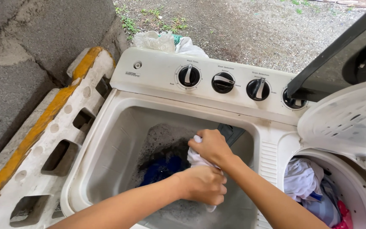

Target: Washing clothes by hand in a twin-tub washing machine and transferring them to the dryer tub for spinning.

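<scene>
Both my hands grip a white cloth over the wash tub of a white twin-tub washing machine. My left hand closes on the cloth's lower part, my right hand on its upper end. Below them, dark soapy water holds a blue garment. The cloth is mostly hidden by my fingers.
Several black dials line the control panel. The spin tub at right holds white, blue and pink clothes under a raised perforated lid. A white and yellow plastic barrier and a concrete wall stand left. Gravel lies behind.
</scene>
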